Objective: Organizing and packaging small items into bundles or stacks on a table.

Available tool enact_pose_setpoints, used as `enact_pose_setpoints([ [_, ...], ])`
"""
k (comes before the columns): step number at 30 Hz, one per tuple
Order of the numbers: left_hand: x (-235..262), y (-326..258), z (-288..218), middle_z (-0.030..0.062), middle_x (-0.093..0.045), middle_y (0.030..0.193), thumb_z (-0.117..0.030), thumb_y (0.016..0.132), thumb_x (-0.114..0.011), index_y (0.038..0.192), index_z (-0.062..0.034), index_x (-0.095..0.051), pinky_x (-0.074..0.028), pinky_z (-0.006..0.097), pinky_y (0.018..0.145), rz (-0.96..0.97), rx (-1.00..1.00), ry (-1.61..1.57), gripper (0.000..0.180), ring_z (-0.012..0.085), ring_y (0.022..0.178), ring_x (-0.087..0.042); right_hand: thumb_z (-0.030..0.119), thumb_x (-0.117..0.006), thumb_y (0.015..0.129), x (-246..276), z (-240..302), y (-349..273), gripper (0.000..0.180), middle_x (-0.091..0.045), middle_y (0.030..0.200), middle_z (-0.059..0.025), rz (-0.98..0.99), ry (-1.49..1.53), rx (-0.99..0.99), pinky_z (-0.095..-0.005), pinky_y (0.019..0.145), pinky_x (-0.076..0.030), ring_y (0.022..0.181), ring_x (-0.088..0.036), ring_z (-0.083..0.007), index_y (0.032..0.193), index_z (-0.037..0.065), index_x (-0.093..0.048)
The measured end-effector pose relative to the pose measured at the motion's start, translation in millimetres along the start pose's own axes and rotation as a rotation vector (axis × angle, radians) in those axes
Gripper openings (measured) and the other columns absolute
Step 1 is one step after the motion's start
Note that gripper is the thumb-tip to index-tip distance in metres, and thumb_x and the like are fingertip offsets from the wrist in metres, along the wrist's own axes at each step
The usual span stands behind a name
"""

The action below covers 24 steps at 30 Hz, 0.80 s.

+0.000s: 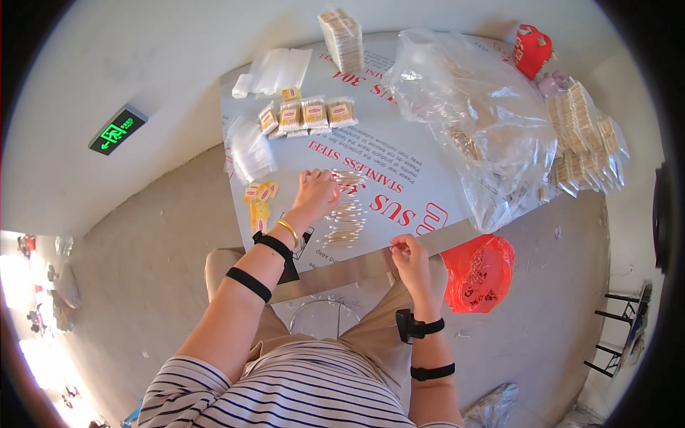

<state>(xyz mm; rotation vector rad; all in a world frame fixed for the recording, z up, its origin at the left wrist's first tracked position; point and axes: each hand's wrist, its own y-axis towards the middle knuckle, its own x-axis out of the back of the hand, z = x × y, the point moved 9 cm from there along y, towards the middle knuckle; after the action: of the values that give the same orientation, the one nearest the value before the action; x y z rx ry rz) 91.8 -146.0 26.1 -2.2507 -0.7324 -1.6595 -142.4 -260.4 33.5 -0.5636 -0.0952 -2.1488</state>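
Note:
Cotton swabs (346, 221) lie loose in a long row on the table in front of me, their white tips to the left and right. At the far end of the row is my left hand (316, 194), its fingers curled at the swab tips; whatever they may grip is hidden. My right hand (410, 255) is by the table's near edge, right of the row, with thumb and fingers drawn together; what is between them is too small to make out. Small yellow cards (260, 203) lie left of my left hand. Beyond stand clear packs of swabs (314, 114) with yellow labels.
Empty clear bags (251, 151) lie at the left, with more bags (275, 71) behind. A tall stack of swab packs (341, 39) stands at the back. A large plastic bag (471, 107) covers the right side, beside heaped packs (589, 143). A red bag (479, 274) hangs below the edge.

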Motion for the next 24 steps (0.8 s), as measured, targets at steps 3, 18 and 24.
enact_pose_setpoints([
  [3, 32, -3, 1, 0.0019, -0.063, 0.091, -0.014, 0.080, -0.071, 0.079, -0.0138, -0.065, -0.031, 0.043, 0.100, -0.217, -0.024, -0.200, 0.006, 0.0215, 0.096, -0.056, 0.002, -0.063, 0.086, -9, 16, 6, 0.013, -0.068, 0.087, -0.0085, -0.001, -0.007, 0.033, -0.0292, 0.072, -0.050, 0.076, -0.063, -0.0178, 0.099, 0.001, -0.064],
  [18, 55, -82, -77, 0.0014, -0.070, 0.086, -0.008, 0.090, -0.069, 0.095, -0.0024, -0.068, -0.050, 0.026, 0.076, 0.170, 0.191, -1.236, 0.008, 0.0071, 0.083, -0.062, 0.004, -0.064, 0.094, -34, 75, 2, 0.010, -0.069, 0.098, -0.0042, 0.109, 0.722, -0.050, -0.0232, 0.082, -0.050, 0.089, -0.063, -0.0091, 0.102, -0.002, -0.066],
  [24, 34, -109, -106, 0.0028, -0.069, 0.091, -0.008, 0.094, -0.065, 0.103, -0.0044, -0.061, -0.049, 0.024, 0.082, 0.332, 0.295, -1.607, 0.010, 0.0083, 0.088, -0.065, 0.008, -0.064, 0.096, 1, 78, -32, 0.011, -0.068, 0.096, -0.0028, -0.021, 0.756, -0.021, -0.0229, 0.082, -0.049, 0.088, -0.062, -0.0084, 0.101, -0.002, -0.067],
])
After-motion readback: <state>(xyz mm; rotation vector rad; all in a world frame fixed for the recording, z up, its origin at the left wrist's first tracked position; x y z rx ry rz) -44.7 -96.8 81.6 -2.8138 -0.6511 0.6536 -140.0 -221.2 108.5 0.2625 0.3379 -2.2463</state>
